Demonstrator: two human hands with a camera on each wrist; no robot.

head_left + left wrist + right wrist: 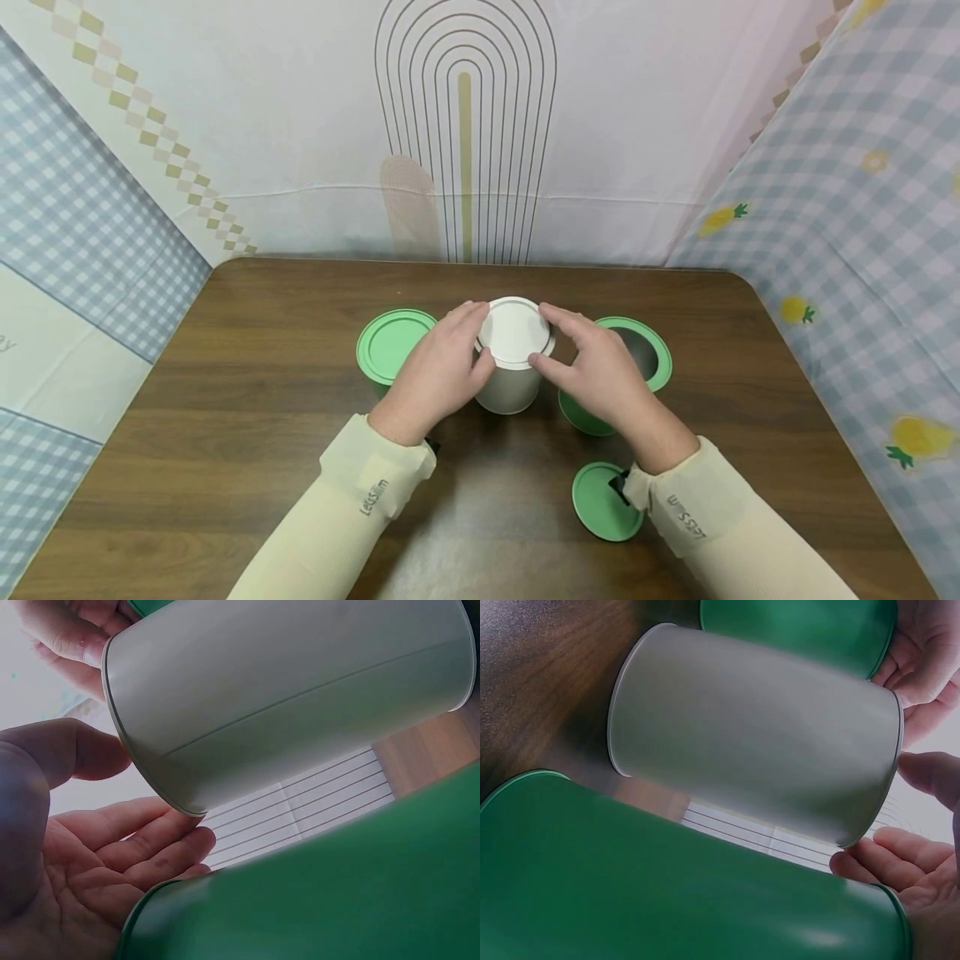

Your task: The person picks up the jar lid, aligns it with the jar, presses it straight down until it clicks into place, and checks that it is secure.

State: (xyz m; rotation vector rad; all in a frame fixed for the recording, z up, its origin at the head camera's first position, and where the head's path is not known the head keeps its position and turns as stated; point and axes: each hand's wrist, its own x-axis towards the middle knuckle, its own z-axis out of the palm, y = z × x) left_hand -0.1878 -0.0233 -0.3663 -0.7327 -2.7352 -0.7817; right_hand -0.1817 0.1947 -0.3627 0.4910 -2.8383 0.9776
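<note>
A white canister (pixel 510 379) is seen standing upright near the middle of a dark wooden table (pixel 225 467), closed by a white lid (pixel 514 332). The lid is gripped at its rim from both sides. The left hand (pixel 438 375) is placed on the lid's left edge, with the fingers (pixel 468 317) curved over the far rim and the thumb pressed to the near rim. The right hand (pixel 600 371) is placed on the lid's right edge, with its fingers (pixel 558 317) bent over the far rim and the thumb tip set against the near rim. Both hands are thus held partly curled round the lid, not flat.

In the left wrist view the canister (pixel 285 697) is shown from the side, with the left hand's fingers (pixel 142 847) lying at the lid edge. In the right wrist view the same canister (pixel 757 735) is seen, with the right hand's fingers (pixel 885 862) at its lid end.

A green canister with its green lid on (pixel 393 343) is found just beside the white one on the left, partly hidden by the left hand. An open green canister (pixel 637 354) is found just to the right, behind the right hand. A loose green lid (pixel 600 504) is laid flat on the table near the right wrist. Cream sleeves (pixel 352 500) are worn on both arms.
</note>
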